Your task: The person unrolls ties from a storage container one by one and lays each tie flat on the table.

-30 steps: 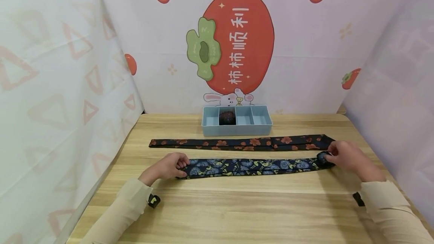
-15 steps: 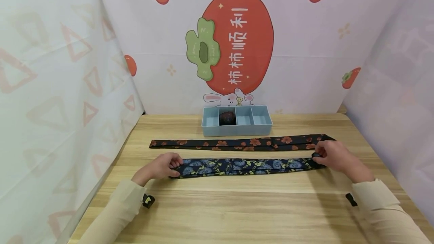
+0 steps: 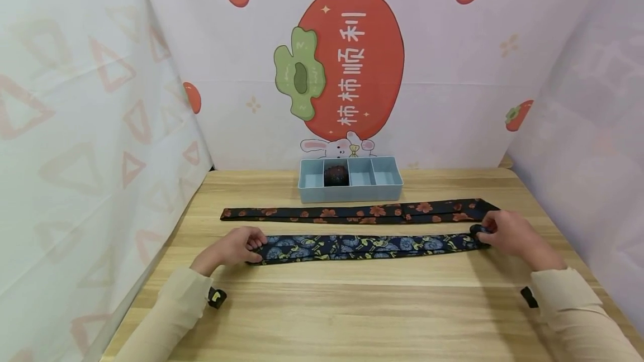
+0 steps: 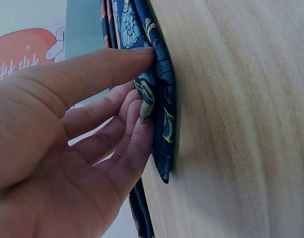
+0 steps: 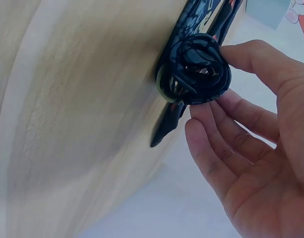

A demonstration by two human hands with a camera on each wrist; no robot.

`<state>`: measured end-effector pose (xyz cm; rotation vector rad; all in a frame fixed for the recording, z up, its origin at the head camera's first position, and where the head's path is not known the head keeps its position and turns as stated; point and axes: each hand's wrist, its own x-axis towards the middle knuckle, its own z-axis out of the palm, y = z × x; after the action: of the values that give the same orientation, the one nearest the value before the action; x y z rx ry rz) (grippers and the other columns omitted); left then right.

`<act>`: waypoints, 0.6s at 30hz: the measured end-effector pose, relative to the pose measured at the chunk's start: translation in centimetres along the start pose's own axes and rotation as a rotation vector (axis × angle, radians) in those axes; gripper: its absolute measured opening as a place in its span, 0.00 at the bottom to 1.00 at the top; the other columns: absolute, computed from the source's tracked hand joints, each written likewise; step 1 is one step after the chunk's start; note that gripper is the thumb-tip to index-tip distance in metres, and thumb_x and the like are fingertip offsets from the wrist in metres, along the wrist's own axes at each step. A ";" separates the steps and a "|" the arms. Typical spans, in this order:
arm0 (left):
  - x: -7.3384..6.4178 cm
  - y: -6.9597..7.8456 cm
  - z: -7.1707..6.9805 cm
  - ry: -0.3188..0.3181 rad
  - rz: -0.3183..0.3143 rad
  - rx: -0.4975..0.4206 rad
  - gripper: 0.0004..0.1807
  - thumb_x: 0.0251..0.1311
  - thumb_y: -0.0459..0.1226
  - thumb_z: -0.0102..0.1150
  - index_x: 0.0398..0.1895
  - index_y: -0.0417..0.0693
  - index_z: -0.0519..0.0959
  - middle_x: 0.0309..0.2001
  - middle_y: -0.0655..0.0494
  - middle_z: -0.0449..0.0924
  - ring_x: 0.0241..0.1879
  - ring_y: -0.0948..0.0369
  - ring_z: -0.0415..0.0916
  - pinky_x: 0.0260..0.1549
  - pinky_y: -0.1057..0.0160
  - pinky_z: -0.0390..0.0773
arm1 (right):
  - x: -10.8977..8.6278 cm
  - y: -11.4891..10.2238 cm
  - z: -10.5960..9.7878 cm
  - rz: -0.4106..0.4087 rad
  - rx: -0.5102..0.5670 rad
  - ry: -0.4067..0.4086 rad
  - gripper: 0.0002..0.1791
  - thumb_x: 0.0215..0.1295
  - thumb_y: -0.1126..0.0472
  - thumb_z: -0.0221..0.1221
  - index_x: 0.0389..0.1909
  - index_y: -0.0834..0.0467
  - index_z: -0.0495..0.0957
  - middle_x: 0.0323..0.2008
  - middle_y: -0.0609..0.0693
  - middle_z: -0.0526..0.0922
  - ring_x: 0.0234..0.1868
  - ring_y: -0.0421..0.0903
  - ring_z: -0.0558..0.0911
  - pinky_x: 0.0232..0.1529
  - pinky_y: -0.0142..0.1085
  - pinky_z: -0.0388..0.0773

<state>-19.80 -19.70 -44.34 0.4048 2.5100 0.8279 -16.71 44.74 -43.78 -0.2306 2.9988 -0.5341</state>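
Note:
A navy necktie [image 3: 362,246] with blue shell-like and yellow figures lies lengthwise across the table. At its left end my left hand [image 3: 240,246] pinches the fabric, the thumb [image 4: 117,65] on top and the fingers curled at its edge. The tie's right end is wound into a small roll [image 5: 194,69], which my right hand [image 3: 512,236] holds between thumb and fingers. Just behind lies a second, dark necktie [image 3: 327,215] with orange-red flowers, laid flat; its right end is partly hidden by my right hand.
At the back of the wooden table [image 3: 332,317] stands a light blue divided box [image 3: 352,194]. A dark, rolled-up patterned bundle [image 3: 336,175] sits in its second compartment from the left. Printed cloth [image 3: 432,116] hangs behind and along both sides.
My left hand has moved a little left, and the tie's left end with it. The right hand went left with the roll, then partly back to the right. The flowered tie stays put.

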 end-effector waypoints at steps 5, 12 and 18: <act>0.0 -0.2 -0.1 -0.003 0.005 -0.005 0.17 0.58 0.27 0.75 0.49 0.40 0.81 0.44 0.51 0.80 0.44 0.58 0.75 0.47 0.56 0.80 | 0.1 0.1 -0.2 0.013 -0.001 -0.002 0.14 0.60 0.62 0.71 0.35 0.69 0.81 0.32 0.60 0.84 0.33 0.52 0.81 0.35 0.48 0.80; 0.0 -0.4 -0.2 -0.010 0.006 -0.005 0.17 0.58 0.27 0.75 0.50 0.40 0.81 0.44 0.51 0.79 0.44 0.58 0.75 0.47 0.57 0.80 | -0.1 -1.0 -0.8 -0.030 -0.036 0.005 0.15 0.61 0.60 0.73 0.35 0.68 0.81 0.31 0.58 0.84 0.31 0.49 0.80 0.34 0.46 0.80; -0.3 -0.7 -0.6 -0.001 0.004 -0.011 0.17 0.58 0.26 0.74 0.49 0.40 0.81 0.44 0.50 0.79 0.43 0.58 0.75 0.47 0.57 0.80 | 0.2 -3.3 -0.3 -0.159 -0.100 0.046 0.13 0.60 0.62 0.74 0.36 0.66 0.82 0.28 0.51 0.81 0.27 0.42 0.75 0.30 0.40 0.75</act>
<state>-19.98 -20.64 -44.26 0.4064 2.5032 0.8429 -16.54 41.74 -42.38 -0.4733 3.0730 -0.4075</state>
